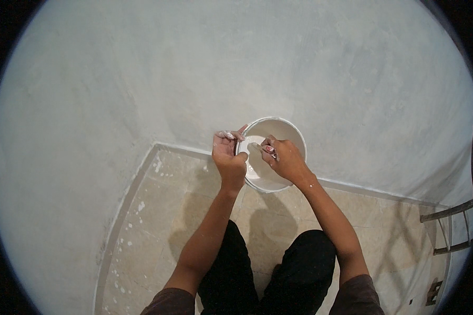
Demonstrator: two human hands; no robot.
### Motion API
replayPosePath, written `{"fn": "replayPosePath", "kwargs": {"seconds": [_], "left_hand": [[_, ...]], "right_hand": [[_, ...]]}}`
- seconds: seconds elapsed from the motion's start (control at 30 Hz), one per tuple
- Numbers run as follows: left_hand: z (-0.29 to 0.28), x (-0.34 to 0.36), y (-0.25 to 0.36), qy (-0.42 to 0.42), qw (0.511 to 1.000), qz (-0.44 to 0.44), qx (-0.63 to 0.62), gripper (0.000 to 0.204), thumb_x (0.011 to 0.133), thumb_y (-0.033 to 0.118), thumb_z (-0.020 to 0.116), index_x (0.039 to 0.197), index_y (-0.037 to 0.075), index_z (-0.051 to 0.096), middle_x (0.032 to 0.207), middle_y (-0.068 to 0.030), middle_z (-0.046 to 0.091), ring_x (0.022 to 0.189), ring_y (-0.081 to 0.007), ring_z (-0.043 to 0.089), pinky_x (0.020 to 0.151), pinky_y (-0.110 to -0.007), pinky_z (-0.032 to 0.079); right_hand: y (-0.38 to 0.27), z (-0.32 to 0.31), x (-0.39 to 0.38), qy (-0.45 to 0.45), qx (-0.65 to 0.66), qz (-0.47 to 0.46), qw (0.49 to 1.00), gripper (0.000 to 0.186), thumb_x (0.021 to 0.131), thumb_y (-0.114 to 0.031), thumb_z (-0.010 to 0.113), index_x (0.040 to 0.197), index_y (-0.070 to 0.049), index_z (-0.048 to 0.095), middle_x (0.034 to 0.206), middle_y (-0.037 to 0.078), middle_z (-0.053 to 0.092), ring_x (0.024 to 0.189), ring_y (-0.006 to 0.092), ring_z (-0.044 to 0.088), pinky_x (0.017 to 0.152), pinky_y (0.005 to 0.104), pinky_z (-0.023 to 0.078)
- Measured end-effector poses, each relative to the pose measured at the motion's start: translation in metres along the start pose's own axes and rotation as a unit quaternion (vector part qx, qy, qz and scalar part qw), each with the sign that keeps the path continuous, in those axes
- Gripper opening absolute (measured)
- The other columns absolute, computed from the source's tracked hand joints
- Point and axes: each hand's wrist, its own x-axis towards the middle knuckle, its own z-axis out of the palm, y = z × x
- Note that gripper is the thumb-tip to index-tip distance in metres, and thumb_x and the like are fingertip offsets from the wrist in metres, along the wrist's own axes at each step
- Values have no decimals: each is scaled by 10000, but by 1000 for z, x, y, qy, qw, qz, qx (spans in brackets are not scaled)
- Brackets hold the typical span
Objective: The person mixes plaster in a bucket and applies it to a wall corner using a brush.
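Note:
A white bucket (301,137) with white paint-like material (252,170) inside stands by the foot of the wall. My left hand (229,155) is at its left rim, fingers bent and thumb against the edge; white smears cover the fingers. Over the bucket's opening, my right hand (286,159) is closed around a small tool (255,147) whose pale, flat end points left, toward my left hand. Most of the tool is hidden by my fingers, so its exact kind is unclear. The right fingers carry white smears too.
A grey-white wall (220,58) rises ahead and bends round to the left. White splatters dot the beige tiled floor (147,231). At the far right stands a dark ladder-like frame (450,211), with a small dark object (434,292) below it.

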Motion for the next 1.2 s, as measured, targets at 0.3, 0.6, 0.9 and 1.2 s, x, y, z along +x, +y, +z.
{"fn": "replayPosePath", "kwargs": {"seconds": [0.3, 0.6, 0.9, 1.2], "left_hand": [[-3, -3, -12, 48, 999, -6, 21, 502, 554, -212, 377, 998, 19, 408, 987, -117, 509, 1198, -321, 544, 1072, -405, 389], [-25, 5, -36, 143, 981, -121, 58, 544, 579, -237, 366, 1044, 41, 418, 1058, -104, 522, 1009, -210, 528, 930, -322, 453], [-25, 8, -36, 175, 969, -172, -2, 465, 676, -175, 341, 1071, 52, 433, 1052, -94, 510, 856, -180, 491, 522, -202, 376], [-21, 12, -37, 210, 947, -242, 13, 519, 587, -241, 360, 1000, 69, 413, 1061, -81, 531, 976, -192, 523, 807, -226, 421]], "right_hand": [[-7, -40, 2, 126, 195, 86, 969, 191, 886, -139, 620, 851, 49, 615, 704, 151, 657, 620, 197, 626, 618, 322, 494], [6, -32, 7, 195, 297, 125, 926, 237, 940, -177, 585, 855, 44, 594, 689, 103, 655, 641, 132, 611, 610, 299, 490], [14, -33, 8, 200, 352, 198, 892, 298, 1009, -237, 508, 880, 26, 559, 714, 130, 673, 643, 158, 682, 580, 288, 543], [28, -35, 9, 210, 476, 255, 815, 344, 1040, -313, 436, 980, 2, 562, 769, 124, 674, 690, 172, 691, 615, 278, 582]]}}
